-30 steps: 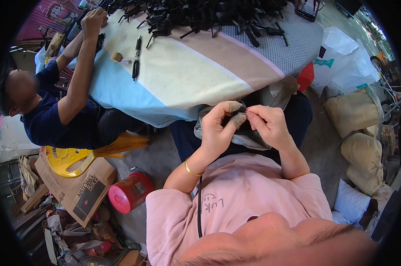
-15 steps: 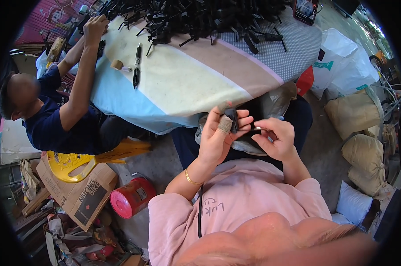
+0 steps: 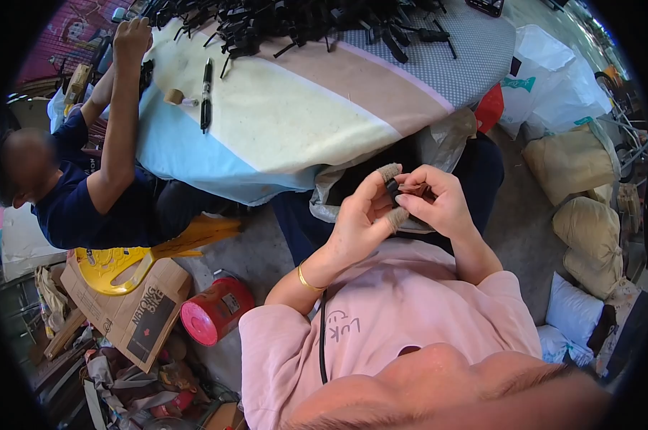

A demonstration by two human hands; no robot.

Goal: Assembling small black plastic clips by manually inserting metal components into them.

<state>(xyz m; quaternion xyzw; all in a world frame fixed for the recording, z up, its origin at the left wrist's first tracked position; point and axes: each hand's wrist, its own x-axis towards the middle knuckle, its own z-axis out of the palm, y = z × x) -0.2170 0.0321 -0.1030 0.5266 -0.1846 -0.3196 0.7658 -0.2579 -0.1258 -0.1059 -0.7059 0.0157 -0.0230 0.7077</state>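
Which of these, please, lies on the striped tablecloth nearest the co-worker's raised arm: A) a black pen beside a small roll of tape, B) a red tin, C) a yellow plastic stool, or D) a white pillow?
A: the black pen lies on the tablecloth right beside the small tan roll of tape, near the co-worker's arm.

— What is on the table?
— A black pen and a pile of black parts.
— And on the floor?
— A red tin, a yellow stool and tan sacks.

Pen on table
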